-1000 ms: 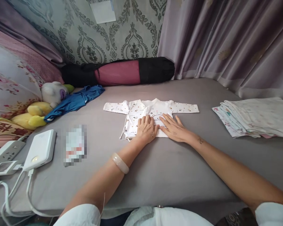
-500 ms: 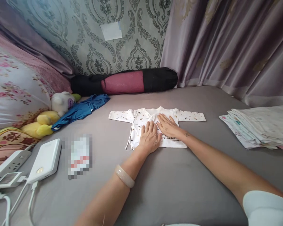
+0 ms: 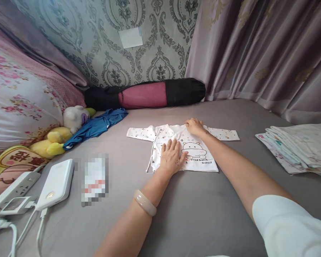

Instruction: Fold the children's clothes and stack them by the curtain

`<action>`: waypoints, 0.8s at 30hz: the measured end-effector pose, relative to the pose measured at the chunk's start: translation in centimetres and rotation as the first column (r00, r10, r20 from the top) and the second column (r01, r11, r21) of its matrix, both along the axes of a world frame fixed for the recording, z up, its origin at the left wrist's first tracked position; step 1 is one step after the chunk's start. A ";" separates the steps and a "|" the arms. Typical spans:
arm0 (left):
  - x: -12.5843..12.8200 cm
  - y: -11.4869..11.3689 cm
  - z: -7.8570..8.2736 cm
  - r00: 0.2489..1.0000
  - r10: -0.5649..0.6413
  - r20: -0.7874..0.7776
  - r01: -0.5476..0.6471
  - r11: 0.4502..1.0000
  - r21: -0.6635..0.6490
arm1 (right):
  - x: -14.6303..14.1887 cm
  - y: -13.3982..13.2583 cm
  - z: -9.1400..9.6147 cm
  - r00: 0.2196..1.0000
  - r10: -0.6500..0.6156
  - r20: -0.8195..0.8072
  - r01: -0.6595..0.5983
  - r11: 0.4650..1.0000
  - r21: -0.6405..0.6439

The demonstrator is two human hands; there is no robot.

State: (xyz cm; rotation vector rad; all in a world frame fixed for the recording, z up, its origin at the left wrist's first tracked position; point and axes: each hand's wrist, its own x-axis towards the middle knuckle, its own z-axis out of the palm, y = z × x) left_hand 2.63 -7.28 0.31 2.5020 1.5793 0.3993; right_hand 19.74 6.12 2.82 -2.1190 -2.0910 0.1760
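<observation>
A small white printed baby shirt (image 3: 195,157) lies spread flat on the grey bed sheet (image 3: 192,210), sleeves out to both sides. My left hand (image 3: 172,156) rests flat on the shirt's lower left part, fingers stretched out. Farther up, my right hand (image 3: 194,126) is at the shirt's collar with the fingers curled onto the neckline fabric. A cartoon print shows on the shirt between the two hands.
A stack of folded printed cloths (image 3: 299,148) lies at the right. A blue garment (image 3: 98,125) and plush toys (image 3: 61,134) are at the left, with a white power bank (image 3: 56,184), power strip (image 3: 9,191) and cables. A black and pink roll bag (image 3: 147,94) lies along the wall.
My right hand has slid from the shirt's lower middle up to the collar, uncovering the cartoon print. My left hand has stayed flat on the shirt. The view has shifted slightly.
</observation>
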 end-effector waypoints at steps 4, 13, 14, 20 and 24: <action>0.1 0.2 -0.5 0.999 0.019 -0.030 -0.020 0.999 -0.033 | -0.4 1.0 0.1 0.999 -0.027 -0.048 0.026 0.999 -0.028; 0.2 0.1 -0.4 0.994 0.013 -0.109 -0.016 1.000 -0.026 | -1.5 2.0 -0.3 0.992 -0.125 -0.007 0.125 0.991 -0.043; 0.2 0.1 -0.4 0.993 0.014 -0.115 -0.017 1.000 -0.023 | -1.9 2.0 -0.2 0.995 -0.097 0.003 0.097 0.994 -0.040; 0.2 0.0 0.2 0.993 0.073 -0.096 -0.079 0.995 -0.060 | -5.3 2.4 -0.2 0.997 0.079 -0.004 -0.079 0.996 -0.037; 0.2 0.0 0.3 0.990 0.107 -0.092 -0.116 0.988 -0.103 | -5.8 2.7 -1.2 0.995 0.094 0.026 -0.094 0.996 -0.003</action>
